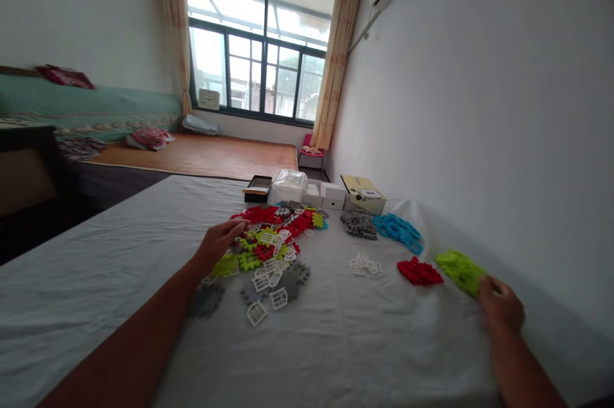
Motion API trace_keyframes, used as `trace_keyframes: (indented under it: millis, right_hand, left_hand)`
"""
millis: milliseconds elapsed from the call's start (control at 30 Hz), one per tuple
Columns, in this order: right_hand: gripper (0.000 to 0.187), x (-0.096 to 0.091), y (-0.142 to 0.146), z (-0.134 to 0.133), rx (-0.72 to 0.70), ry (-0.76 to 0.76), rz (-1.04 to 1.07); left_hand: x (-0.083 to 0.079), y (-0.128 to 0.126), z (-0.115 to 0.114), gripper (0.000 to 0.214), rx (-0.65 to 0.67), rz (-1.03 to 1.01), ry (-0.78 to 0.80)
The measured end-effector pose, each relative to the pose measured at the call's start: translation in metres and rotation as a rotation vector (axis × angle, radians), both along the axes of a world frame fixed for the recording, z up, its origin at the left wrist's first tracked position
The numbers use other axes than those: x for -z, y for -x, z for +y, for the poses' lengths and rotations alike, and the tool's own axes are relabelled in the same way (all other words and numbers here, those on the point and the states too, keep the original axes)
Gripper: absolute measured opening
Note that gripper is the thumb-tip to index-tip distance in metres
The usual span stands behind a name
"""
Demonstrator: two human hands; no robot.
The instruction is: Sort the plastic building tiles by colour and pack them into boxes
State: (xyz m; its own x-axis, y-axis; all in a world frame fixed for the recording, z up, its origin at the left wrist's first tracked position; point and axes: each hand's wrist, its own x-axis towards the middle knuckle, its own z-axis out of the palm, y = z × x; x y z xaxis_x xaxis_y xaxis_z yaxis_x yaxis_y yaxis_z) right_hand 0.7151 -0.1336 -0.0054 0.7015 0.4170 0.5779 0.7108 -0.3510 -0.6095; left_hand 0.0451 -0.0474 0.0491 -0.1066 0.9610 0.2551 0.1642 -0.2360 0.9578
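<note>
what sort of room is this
Probably a bedroom or living space in a home: there is a low platform like a bed with a pillow on it, curtains at the window, and a clock on the sill.

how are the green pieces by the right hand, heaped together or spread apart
Heaped together: the green pieces overlap in one pile, with the right hand at its edge.

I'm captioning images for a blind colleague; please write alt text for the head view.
A person's left hand is at a mixed heap of plastic building pieces on a pale sheet; the right hand is at a lime-green pile, near separate red, blue, gray and white piles.
</note>
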Motion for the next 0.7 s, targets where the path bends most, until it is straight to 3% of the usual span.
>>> trace_keyframes:
  millis: [100, 233, 367, 600, 700]
  right_hand:
    - [0.053, 0.008, 0.000, 0.006, 0.067, 0.059, -0.028]
    - [0.053, 0.009, 0.010, 0.014, -0.104, 0.207, -0.167]
    - [0.046, 0.006, 0.019, 0.014, -0.148, 0.289, -0.227]
    - [0.038, 0.005, 0.030, 0.005, -0.124, 0.236, -0.317]
    - [0.038, 0.002, 0.050, 0.009, -0.217, 0.190, -0.388]
  left_hand:
    - [0.003, 0.005, 0.000, 0.055, -0.025, 0.088, -0.041]
    - [0.009, 0.006, -0.002, 0.046, 0.008, 0.347, -0.160]
    - [0.015, -0.001, -0.006, 0.037, 0.124, 0.594, -0.279]
    - [0.024, -0.009, -0.009, 0.035, 0.165, 0.878, -0.402]
    - [0.026, -0.010, -0.008, 0.033, 0.155, 0.887, -0.409]
